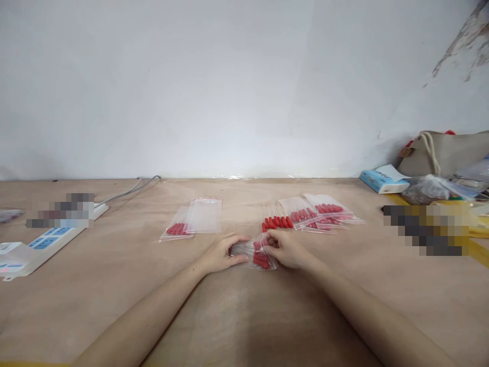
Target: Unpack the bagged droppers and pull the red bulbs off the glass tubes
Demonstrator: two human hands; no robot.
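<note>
Between my hands lies a small clear plastic bag [248,248] with several red-handled pieces [261,261] in it, their thin pale shafts pointing left. My left hand [223,253] curves around the bag's left end, thumb in front and fingers behind. At the right end, my right hand [284,248] pinches the plastic near the red handles. Just beyond it, a row of loose red-handled pieces [278,223] rests on the table. Filled bags [328,209] overlap behind my right hand. Farther left, an unfilled zip bag [205,215] partly covers a bag with red pieces [177,229].
A white power strip [51,242] with blue sockets sits at the left, its grey cable [132,189] running toward the wall. At the back right are a blue tissue pack [383,181], a grey bag [454,153] and yellow material [479,251]. Two patches are blurred out.
</note>
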